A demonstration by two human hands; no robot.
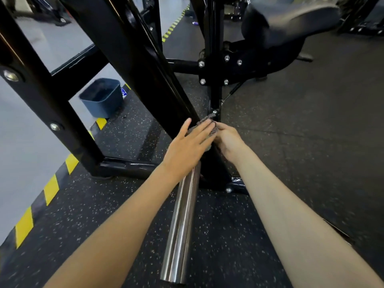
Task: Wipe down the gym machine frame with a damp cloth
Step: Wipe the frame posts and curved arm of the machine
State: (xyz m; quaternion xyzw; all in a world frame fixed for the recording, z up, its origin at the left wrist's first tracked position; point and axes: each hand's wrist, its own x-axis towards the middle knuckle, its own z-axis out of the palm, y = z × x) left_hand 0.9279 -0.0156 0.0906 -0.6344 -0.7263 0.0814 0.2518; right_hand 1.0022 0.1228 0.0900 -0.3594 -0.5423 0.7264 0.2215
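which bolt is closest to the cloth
The lone bolt on the thin upright, right above the cloth. The rest sit higher on the plate, out on the left beam, or down at the base.

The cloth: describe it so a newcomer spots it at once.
Follow the black machine frame down to the left hand. The cloth is the grey patterned bundle under its fingers, the only soft thing among metal.

Dark rubber flooring [104, 215] flecked with pale specks covers the near ground and the right side. A yellow-and-black striped edge [51, 189] borders it on the left, with smooth pale grey floor [27, 142] beyond. A blue-grey bin [102, 98] stands farther left, just beside the stripe.
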